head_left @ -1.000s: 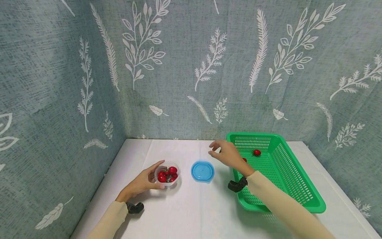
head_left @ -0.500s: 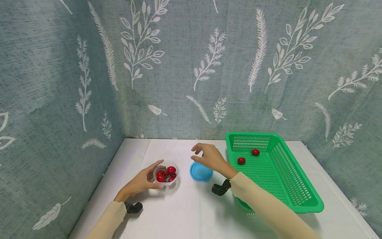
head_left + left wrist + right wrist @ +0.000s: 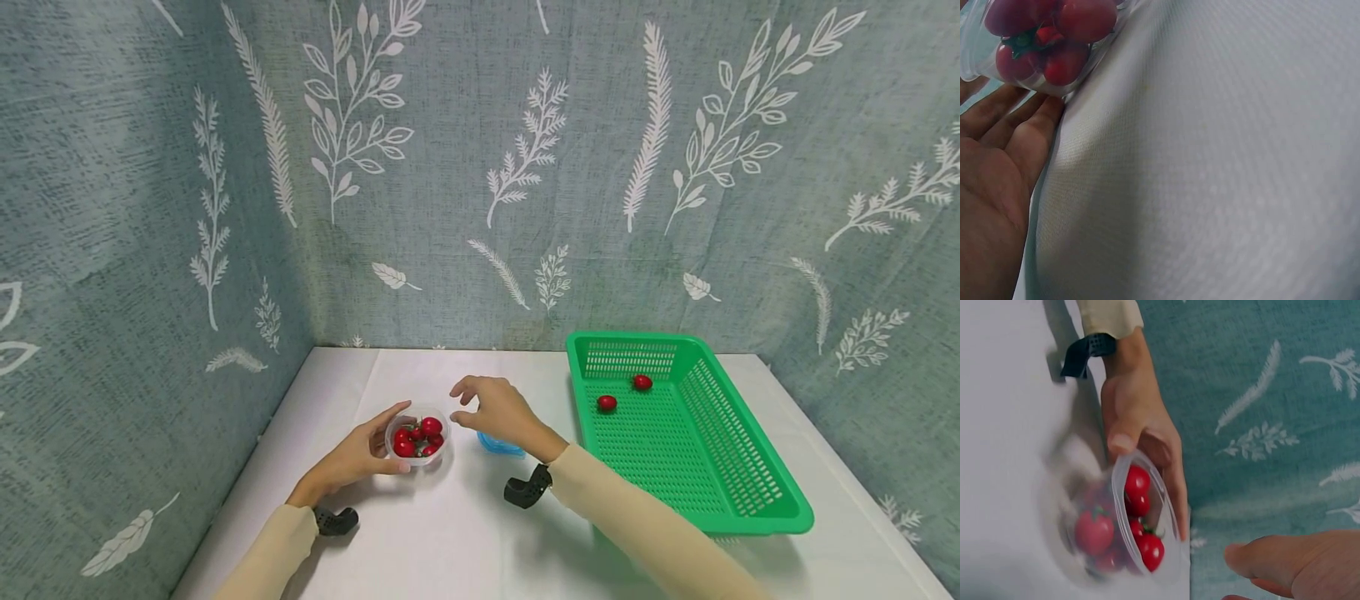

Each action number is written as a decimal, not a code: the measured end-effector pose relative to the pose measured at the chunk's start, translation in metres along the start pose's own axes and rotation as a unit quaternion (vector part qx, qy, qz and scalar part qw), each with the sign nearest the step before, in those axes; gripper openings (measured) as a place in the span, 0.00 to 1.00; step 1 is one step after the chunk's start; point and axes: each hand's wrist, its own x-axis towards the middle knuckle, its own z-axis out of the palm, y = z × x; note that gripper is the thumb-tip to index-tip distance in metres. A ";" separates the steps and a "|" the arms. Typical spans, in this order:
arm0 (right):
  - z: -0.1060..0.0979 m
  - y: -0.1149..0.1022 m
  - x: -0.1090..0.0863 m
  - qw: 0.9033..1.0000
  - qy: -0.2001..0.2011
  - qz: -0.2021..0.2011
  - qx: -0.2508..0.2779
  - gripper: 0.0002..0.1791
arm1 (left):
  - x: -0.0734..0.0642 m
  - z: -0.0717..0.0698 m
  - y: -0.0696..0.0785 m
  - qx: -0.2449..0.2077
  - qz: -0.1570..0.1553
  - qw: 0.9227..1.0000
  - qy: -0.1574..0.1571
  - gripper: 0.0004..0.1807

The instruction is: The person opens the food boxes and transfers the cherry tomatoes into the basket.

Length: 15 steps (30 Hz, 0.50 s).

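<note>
A small clear plastic tub [image 3: 417,460] stands on the table, with several red cherry tomatoes [image 3: 431,427] in it, some with green stems. My left hand [image 3: 360,457] holds it at the left side, thumb at the near rim and fingers around the far side. In the left wrist view, its fingers [image 3: 1029,125] lie against the tub's wall. Just right of the tub hovers my right hand [image 3: 498,412], thumb and forefinger apart with nothing visible between them. The right wrist view shows its thumb [image 3: 1247,559] near the tub's opening. A blue lid [image 3: 501,446] is partly hidden beneath this hand.
A green perforated basket [image 3: 780,475] stands on the right side of the white-covered table [image 3: 442,542]. Two red tomatoes [image 3: 607,403] lie inside it, toward its far left. Patterned grey-green cloth [image 3: 450,183] closes off the back and sides.
My right hand has moved left from the basket's edge, across the blue lid, to beside the tub. The left hand keeps its hold, and the tub stays in place.
</note>
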 end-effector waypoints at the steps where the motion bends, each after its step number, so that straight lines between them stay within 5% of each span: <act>1: 0.002 -0.002 0.000 1.000 -0.004 -0.001 0.001 0.15 | 0.000 0.000 0.000 -0.002 0.000 1.000 -0.001 0.58; 15: 0.045 -0.016 0.003 1.000 -0.024 0.006 0.018 0.16 | 0.000 -0.001 -0.002 0.003 0.004 1.000 -0.007 0.58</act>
